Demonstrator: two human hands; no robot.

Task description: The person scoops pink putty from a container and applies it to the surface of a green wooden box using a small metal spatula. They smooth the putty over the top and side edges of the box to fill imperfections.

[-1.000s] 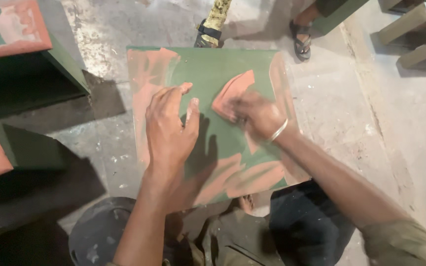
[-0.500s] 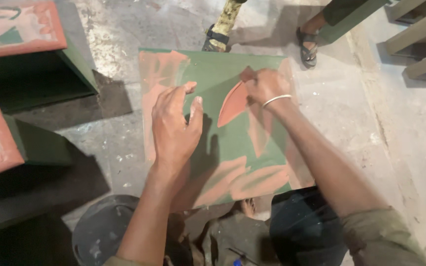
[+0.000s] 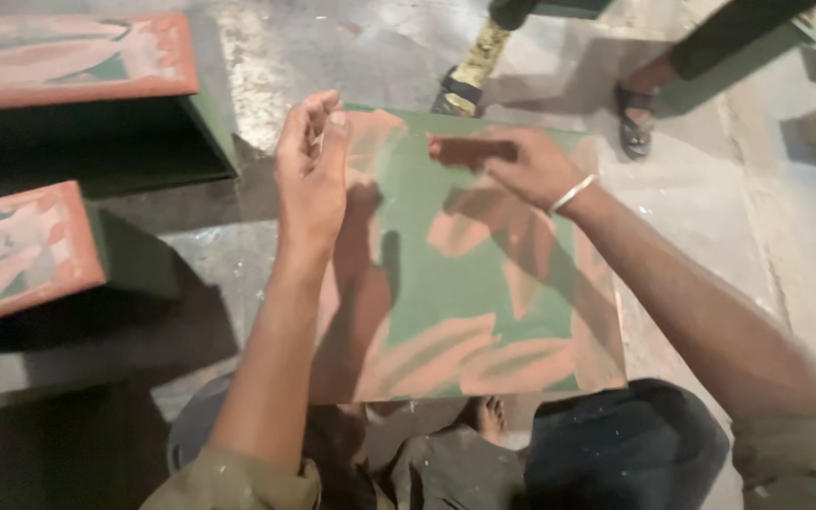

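Observation:
A green metal panel (image 3: 446,274) lies flat on the floor in front of me, streaked with reddish-brown putty. My right hand (image 3: 540,170) is over its far edge and grips a small flat scraper (image 3: 469,151) coated in the same putty. A thin bangle sits on that wrist. My left hand (image 3: 309,179) is raised edge-on above the panel's far left corner, fingers loosely curled and holding nothing that I can see.
Green box-shaped cabinets with putty-smeared tops (image 3: 68,57) (image 3: 21,250) stand to the left. Another person's sandalled feet (image 3: 460,85) (image 3: 635,132) are just beyond the panel. A dark round bucket (image 3: 191,434) and my bare foot (image 3: 488,416) are at the panel's near edge.
My left hand has lifted off the panel, where it lay flat, and turned edge-on. My right hand has drawn the scraper from the panel's middle up to its far edge.

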